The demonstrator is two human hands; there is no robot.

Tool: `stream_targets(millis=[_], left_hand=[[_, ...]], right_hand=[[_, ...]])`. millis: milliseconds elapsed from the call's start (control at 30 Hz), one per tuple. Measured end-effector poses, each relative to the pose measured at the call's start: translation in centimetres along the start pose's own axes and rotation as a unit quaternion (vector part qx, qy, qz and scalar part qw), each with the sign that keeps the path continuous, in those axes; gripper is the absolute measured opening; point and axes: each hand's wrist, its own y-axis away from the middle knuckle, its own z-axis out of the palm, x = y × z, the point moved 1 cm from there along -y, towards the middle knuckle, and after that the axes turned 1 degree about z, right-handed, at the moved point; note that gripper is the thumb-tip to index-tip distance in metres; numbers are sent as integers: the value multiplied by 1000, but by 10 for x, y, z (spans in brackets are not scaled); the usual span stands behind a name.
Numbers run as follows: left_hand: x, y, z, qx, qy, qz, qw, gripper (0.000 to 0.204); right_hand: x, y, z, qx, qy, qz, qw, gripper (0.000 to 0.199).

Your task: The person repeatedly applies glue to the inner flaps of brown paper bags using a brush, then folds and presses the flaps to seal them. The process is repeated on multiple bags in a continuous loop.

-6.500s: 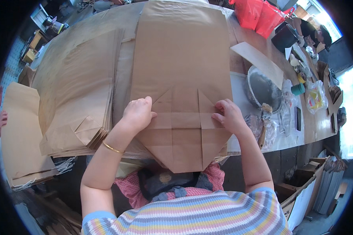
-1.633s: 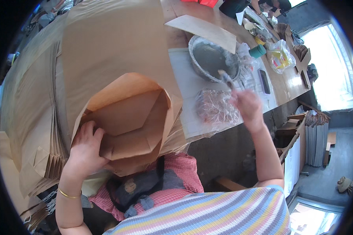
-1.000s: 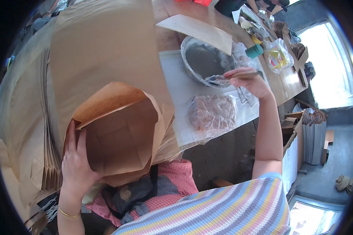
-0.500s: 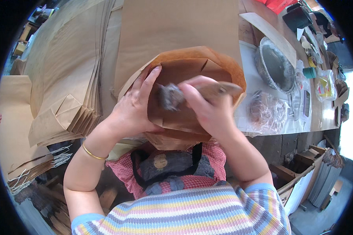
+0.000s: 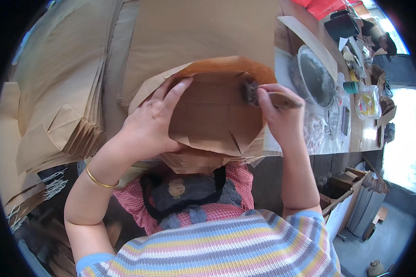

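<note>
A brown paper bag faces me with its mouth spread wide and folded flaps inside. My left hand holds its left side, fingers over the upper rim and thumb at the lower rim. In my right hand is a brush with a wooden handle, its dark bristles against the bag's upper right inner edge. The paper along the upper right rim looks darker orange, as if wet. Behind the bag lie flat sheets of brown paper.
A stack of folded paper bags lies at the left, above bundles with white strings. On the right stand a bowl of grey paste, crumpled clear plastic, and a green cap. Cardboard boxes sit below the table.
My right hand has moved the brush from the left inside of the bag to its upper right edge. The left hand keeps its hold. The whole view has shifted slightly.
</note>
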Motion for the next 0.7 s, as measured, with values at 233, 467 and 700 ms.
stream_targets(millis=[233,467,700], left_hand=[[-3,-1,3,6,-29,-21,999,87],[-13,2,-1,-18,-107,49,993,48],[-11,0,-4,-28,-52,25,998,31]], right_hand=[[-12,21,-25,-106,-77,91,987,11],[-31,-9,-14,-248,-72,-239,936,23],[-28,-29,13,-281,-25,-212,936,18]])
